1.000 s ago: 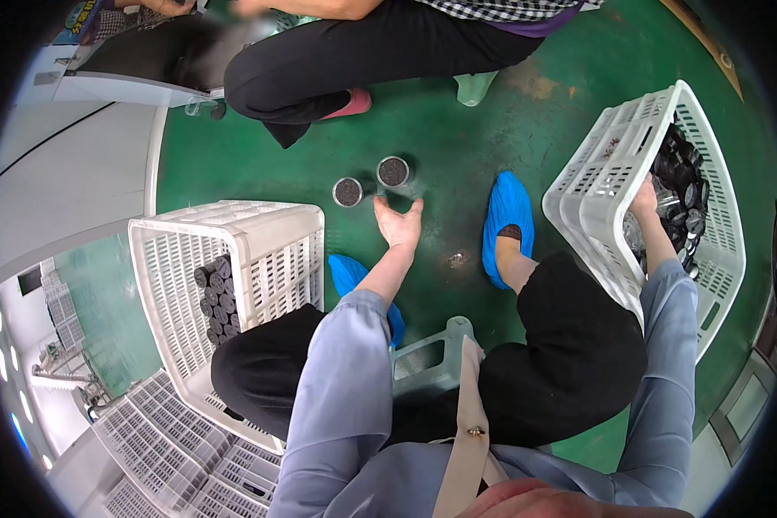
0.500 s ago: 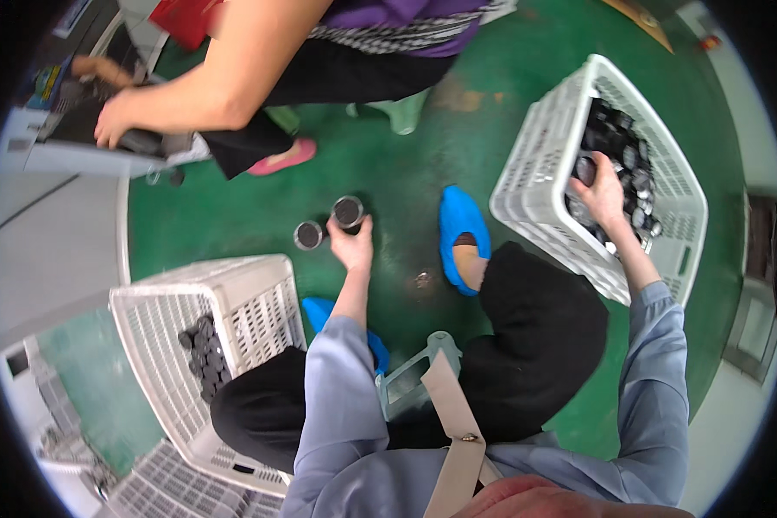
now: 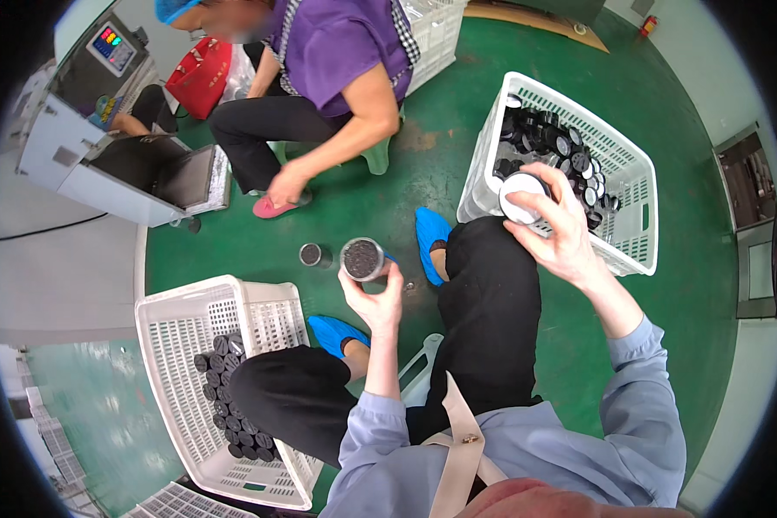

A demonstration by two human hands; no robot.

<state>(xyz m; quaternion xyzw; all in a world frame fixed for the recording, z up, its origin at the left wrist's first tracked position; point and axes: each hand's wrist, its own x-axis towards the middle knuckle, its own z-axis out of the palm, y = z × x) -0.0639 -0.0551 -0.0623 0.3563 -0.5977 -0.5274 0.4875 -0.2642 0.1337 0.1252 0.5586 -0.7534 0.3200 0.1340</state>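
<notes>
My left hand (image 3: 375,298) is wrapped round a clear jar (image 3: 362,259) filled with dark, grainy stuff, its open mouth facing up. In my right hand (image 3: 565,229) is a round black lid (image 3: 521,197), its white inner face turned toward me. That hand is above the near edge of a white crate (image 3: 652,203) heaped with loose black lids (image 3: 561,147). A second filled jar (image 3: 312,255) without a lid stands on the green floor, left of the one I hold.
On the left, a white crate (image 3: 190,298) holds several black-capped jars (image 3: 233,393). Across from me a co-worker in purple (image 3: 345,52) sits beside an open metal machine (image 3: 104,173). A red bag (image 3: 200,78) lies behind. My knees are between the crates.
My right hand has come out of the lid crate with a lid. The left hand has lifted its jar toward me. The co-worker's arm has moved from the machine down toward their foot.
</notes>
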